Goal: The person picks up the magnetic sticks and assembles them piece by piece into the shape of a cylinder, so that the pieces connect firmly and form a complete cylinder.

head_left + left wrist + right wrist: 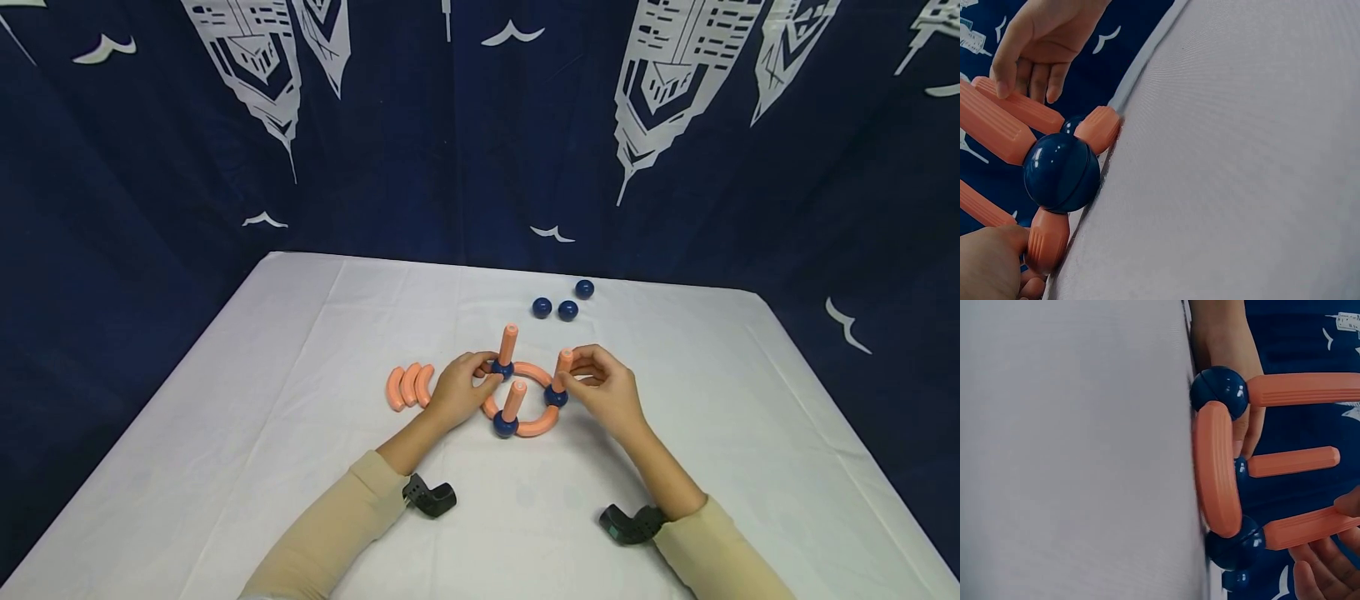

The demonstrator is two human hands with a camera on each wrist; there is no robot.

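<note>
A ring of curved orange rods (pixel 538 425) and blue balls lies on the table, with a straight orange rod standing up from each of three balls. My left hand (pixel 453 392) pinches the far-left ball (pixel 502 370) of the ring between thumb and fingers. On the right side, my right hand (pixel 611 400) pinches the upright rod (pixel 562 372) above the right ball (pixel 556 397). The near ball (pixel 1060 172) is large in the left wrist view, joined to two curved rods and one straight rod. My left fingertips are partly hidden there.
Several curved orange rods (pixel 409 386) lie side by side left of my left hand. Three loose blue balls (pixel 567 311) sit near the table's back edge. A white cloth covers the table (pixel 300 467), and a dark blue patterned curtain (pixel 450 150) hangs behind it.
</note>
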